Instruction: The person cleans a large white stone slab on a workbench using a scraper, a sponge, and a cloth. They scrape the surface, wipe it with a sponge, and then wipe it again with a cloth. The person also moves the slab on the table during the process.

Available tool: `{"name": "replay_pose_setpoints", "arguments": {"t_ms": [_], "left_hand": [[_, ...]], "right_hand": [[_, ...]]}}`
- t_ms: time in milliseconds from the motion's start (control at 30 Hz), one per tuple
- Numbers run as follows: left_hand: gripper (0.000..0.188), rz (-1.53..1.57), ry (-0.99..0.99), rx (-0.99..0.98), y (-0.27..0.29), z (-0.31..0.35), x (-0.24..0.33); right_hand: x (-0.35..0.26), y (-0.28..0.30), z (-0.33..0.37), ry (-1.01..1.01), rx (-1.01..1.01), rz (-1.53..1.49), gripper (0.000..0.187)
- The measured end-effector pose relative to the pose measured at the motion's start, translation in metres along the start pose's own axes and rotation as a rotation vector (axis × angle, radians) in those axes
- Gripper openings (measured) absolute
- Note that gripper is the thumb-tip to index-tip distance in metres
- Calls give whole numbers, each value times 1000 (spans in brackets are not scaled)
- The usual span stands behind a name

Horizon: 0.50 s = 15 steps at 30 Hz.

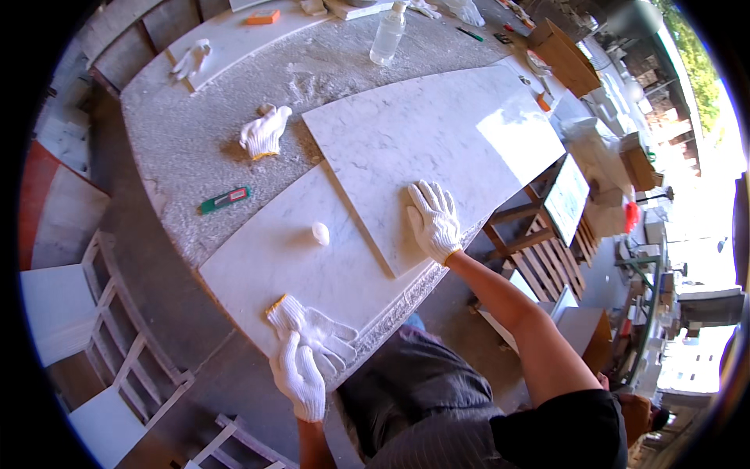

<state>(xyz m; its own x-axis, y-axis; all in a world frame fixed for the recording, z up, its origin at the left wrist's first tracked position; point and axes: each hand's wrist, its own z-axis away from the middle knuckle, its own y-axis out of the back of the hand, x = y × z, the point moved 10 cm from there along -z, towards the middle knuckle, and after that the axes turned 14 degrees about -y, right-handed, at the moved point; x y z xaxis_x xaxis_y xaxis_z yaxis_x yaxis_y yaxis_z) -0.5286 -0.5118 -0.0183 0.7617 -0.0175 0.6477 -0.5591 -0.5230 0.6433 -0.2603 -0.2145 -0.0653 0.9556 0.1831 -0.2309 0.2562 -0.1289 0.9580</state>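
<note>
Two gloved hands work well apart: the right hand [434,223] rests palm down, fingers spread little, on the near part of a veined white upper slab [406,133], while the left hand [299,381] touches a loose glove [322,338] at the worktop's near left corner; whether its fingers grip cannot be told. The upper slab lies ahead and to the right of the left hand, its long axis apparently running away rightward. Its left edge crosses a lower slab [266,242], whose exposed face stretches leftward around a small white lump [320,233]. Beyond, a second glove [266,133], a green cutter [225,199] and a clear bottle [388,35] sit on the dusty worktop [176,156].
</note>
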Motion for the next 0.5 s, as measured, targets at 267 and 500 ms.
{"name": "replay_pose_setpoints", "arguments": {"t_ms": [267, 500], "left_hand": [[20, -191, -201, -160, -45, -26, -11], [19, -192, -288, -206, -51, -28, -12]], "right_hand": [[-10, -3, 5, -69, -28, 30, 43], [-8, -4, 3, -110, -12, 17, 40]]}}
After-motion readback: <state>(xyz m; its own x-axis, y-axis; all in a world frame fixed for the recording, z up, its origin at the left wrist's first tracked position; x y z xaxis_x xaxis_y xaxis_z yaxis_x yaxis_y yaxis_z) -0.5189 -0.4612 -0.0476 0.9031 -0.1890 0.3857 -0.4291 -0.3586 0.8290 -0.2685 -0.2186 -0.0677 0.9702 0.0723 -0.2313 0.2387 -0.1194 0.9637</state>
